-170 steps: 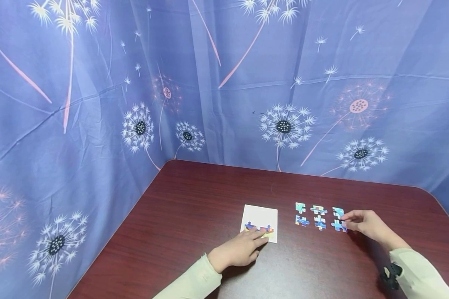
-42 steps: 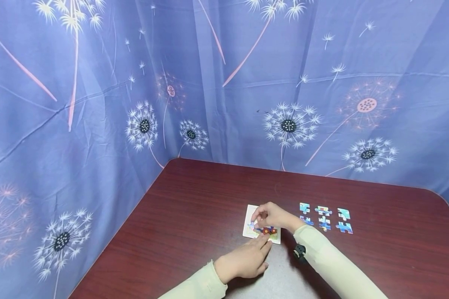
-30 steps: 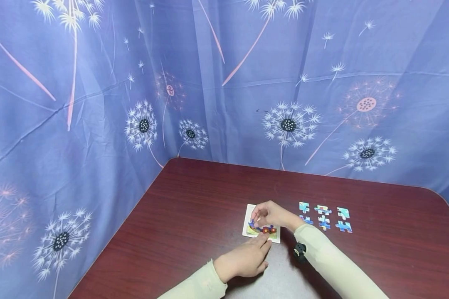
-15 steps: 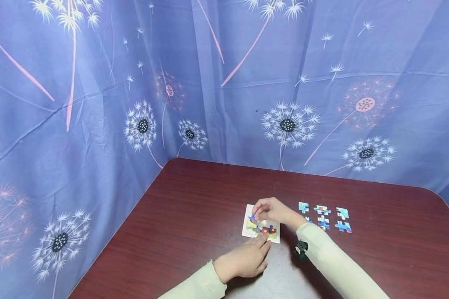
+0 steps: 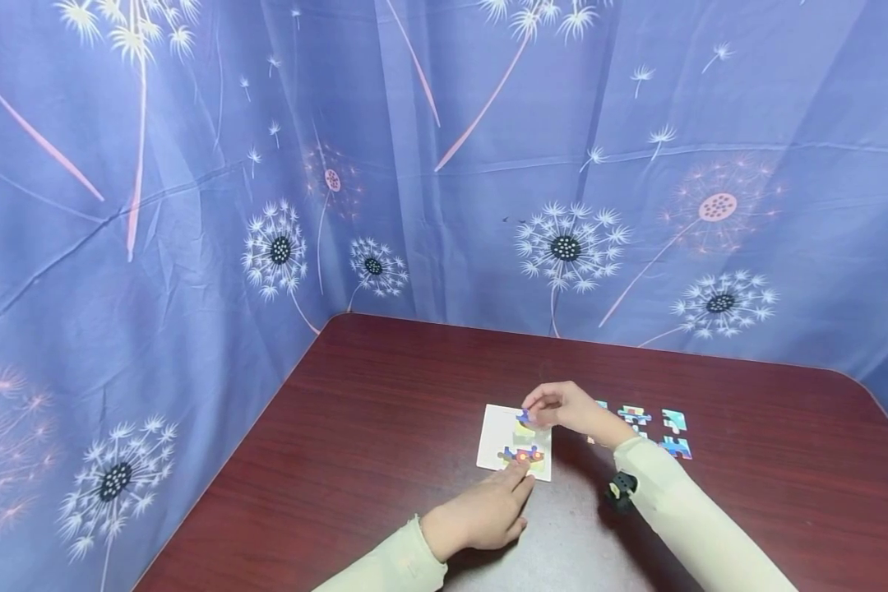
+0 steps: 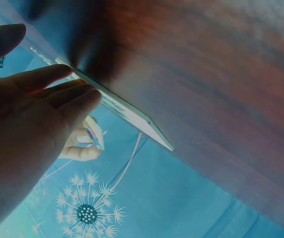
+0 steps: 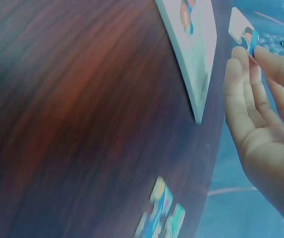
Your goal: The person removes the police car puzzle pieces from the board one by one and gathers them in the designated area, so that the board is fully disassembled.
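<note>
In the head view a small white puzzle board lies on the table, a blue, red and yellow strip of puzzle along its near side. My left hand rests at the board's near edge, fingers stretched out, fingertips over the strip. Above the right part of the board, my right hand pinches a jigsaw piece between thumb and fingertips. The right wrist view shows that jigsaw piece raised and tilted, with a pale yellow corner and a blue knob.
Several loose jigsaw pieces lie to the right of the board, some hidden behind the right hand and sleeve. The dark red wooden table ends at a blue curtain with dandelion prints behind and on the left.
The right hand went from the loose pieces to the board's left side, then lifted the jigsaw piece and moved it right. The left hand stays at the near edge.
</note>
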Tool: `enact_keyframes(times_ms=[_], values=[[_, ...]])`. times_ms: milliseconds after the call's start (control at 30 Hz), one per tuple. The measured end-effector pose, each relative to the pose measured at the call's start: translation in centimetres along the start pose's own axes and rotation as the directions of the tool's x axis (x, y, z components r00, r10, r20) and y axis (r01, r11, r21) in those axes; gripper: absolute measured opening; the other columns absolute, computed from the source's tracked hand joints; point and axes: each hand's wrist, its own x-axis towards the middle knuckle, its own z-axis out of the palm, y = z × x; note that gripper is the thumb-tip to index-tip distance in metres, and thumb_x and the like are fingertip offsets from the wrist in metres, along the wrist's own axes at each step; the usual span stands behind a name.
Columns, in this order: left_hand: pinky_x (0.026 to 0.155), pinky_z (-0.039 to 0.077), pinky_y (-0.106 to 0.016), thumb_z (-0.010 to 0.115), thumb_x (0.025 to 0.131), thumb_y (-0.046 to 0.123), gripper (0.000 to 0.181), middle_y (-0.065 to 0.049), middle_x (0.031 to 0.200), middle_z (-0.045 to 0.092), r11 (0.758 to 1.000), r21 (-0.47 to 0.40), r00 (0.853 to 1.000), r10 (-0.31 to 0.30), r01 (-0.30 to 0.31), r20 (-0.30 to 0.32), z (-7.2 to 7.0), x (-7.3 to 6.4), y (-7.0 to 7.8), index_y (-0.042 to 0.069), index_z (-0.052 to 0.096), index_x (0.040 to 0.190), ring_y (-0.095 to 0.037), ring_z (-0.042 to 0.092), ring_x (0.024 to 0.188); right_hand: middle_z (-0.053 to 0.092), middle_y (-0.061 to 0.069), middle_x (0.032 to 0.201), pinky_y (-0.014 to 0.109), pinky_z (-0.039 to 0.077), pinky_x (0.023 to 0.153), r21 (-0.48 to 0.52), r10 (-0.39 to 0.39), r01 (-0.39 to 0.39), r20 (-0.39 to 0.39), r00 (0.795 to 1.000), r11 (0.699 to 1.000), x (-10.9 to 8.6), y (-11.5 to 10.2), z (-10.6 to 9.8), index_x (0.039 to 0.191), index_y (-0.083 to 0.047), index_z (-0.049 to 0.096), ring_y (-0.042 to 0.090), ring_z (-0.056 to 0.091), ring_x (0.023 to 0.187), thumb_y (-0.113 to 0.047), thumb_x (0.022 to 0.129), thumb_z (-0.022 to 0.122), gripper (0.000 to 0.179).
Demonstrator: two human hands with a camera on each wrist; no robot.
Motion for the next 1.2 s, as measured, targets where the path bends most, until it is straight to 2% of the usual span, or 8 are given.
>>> enact_keyframes(times_ms=[267, 567, 1000, 1200], values=[[0.112, 0.030, -0.028, 0.055, 0.096, 0.032, 0.056, -0.017, 0.148, 0.039, 1.000, 0.003, 1.000, -0.007, 0.007, 0.005, -0.2, -0.1, 0.1, 0.001, 0.045, 0.141, -0.022, 0.035, 0.139, 0.067, 0.022, 0.093, 0.048, 0.057, 0.074, -0.002, 0.058, -0.058, -0.037, 0.998, 0.998, -2.3, 0.0, -2.1, 0.111, 0.014, 0.058, 0.025, 0.067, 0.081, -0.002, 0.091, 0.062, 0.026], [0.112, 0.030, -0.028, 0.054, 0.096, 0.032, 0.056, -0.017, 0.150, 0.037, 0.999, -0.027, 1.000, -0.018, 0.019, 0.024, -0.3, -0.2, 0.1, 0.001, 0.044, 0.142, -0.022, 0.033, 0.140, 0.066, 0.021, 0.095, 0.043, 0.058, 0.074, -0.044, 0.096, -0.099, -0.065, 0.993, 0.994, -4.4, 0.3, -3.7, 0.111, 0.010, 0.060, 0.031, 0.067, 0.084, -0.006, 0.092, 0.063, 0.026], [0.112, 0.030, -0.028, 0.054, 0.096, 0.031, 0.055, -0.018, 0.148, 0.040, 1.000, 0.016, 1.000, 0.012, -0.012, -0.007, -0.1, -0.2, 0.1, -0.001, 0.045, 0.140, -0.023, 0.036, 0.138, 0.065, 0.026, 0.094, 0.040, 0.058, 0.073, 0.026, 0.078, -0.077, -0.032, 0.996, 0.997, -7.3, 1.9, -5.6, 0.111, 0.017, 0.057, 0.022, 0.068, 0.080, -0.003, 0.091, 0.063, 0.029], [0.112, 0.031, -0.028, 0.055, 0.096, 0.032, 0.055, -0.018, 0.147, 0.041, 0.999, 0.036, 1.000, 0.019, -0.019, -0.013, -0.1, -0.2, 0.2, -0.001, 0.046, 0.140, -0.024, 0.038, 0.137, 0.065, 0.024, 0.094, 0.038, 0.058, 0.074, 0.024, 0.085, -0.085, -0.020, 0.996, 0.996, -8.6, 2.4, -5.8, 0.112, 0.017, 0.057, 0.021, 0.068, 0.081, -0.002, 0.090, 0.064, 0.029]])
